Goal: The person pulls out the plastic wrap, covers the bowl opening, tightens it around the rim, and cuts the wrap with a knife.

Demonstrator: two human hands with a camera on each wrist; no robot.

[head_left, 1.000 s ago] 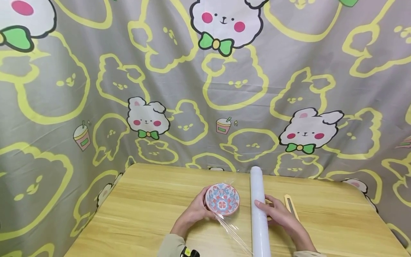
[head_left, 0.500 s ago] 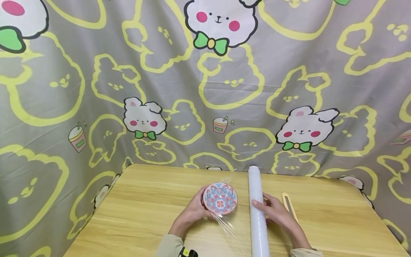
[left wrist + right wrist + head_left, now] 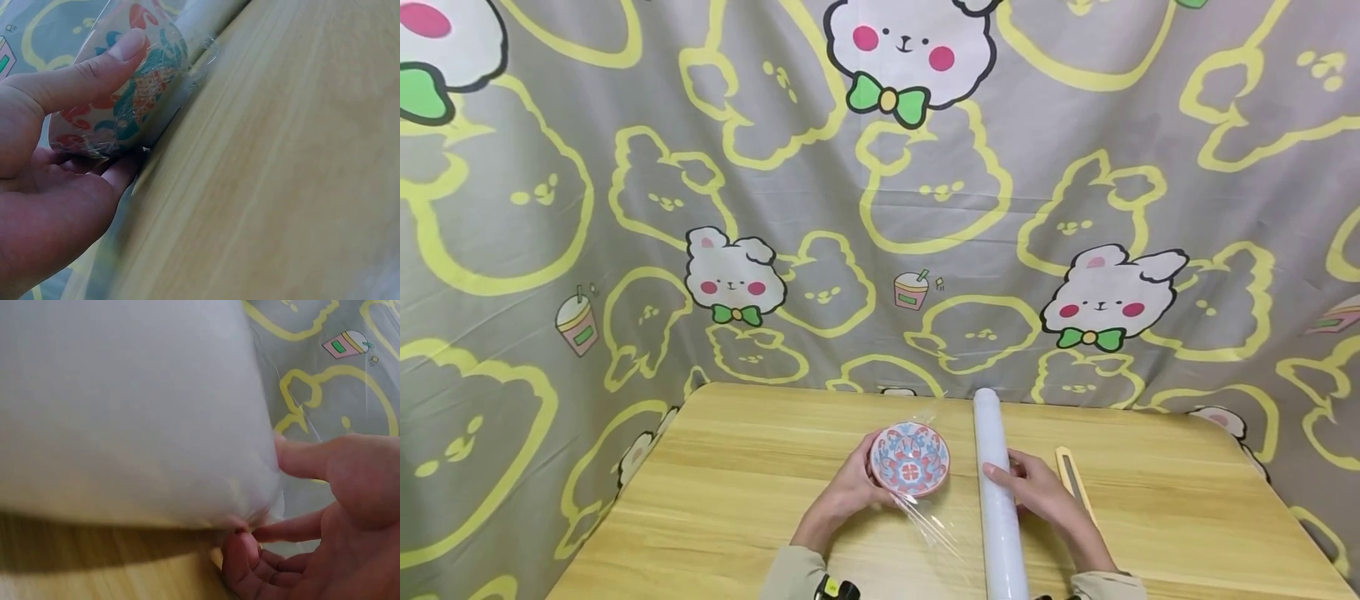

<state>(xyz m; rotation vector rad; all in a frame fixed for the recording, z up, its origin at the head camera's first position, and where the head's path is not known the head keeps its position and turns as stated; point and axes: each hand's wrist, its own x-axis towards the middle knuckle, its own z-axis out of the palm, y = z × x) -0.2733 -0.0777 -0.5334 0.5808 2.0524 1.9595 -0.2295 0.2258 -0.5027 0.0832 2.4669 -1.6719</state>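
Note:
A small bowl (image 3: 910, 460) with a red and blue pattern is held in my left hand (image 3: 848, 486), thumb on its near outer side and fingers below in the left wrist view. Clear cling film (image 3: 134, 125) clings in wrinkles to the bowl's side. From the bowl's near rim, strands of film (image 3: 934, 529) stretch toward the lower right. My right hand (image 3: 1041, 487) grips a long whitish roll of cling film (image 3: 997, 508) from its right side. In the right wrist view the thumb presses the roll's side while fingertips reach under it.
A yellow utility knife (image 3: 1075, 485) lies on the wooden table (image 3: 730, 467), just right of the right hand. Behind the table's far edge hangs a grey curtain (image 3: 820, 200) with cartoon rabbits. The roll's far end reaches close to that edge.
The head view has turned slightly, so the whole scene sits a little further left. Both hands keep their holds, and the bowl has shifted slightly away from me.

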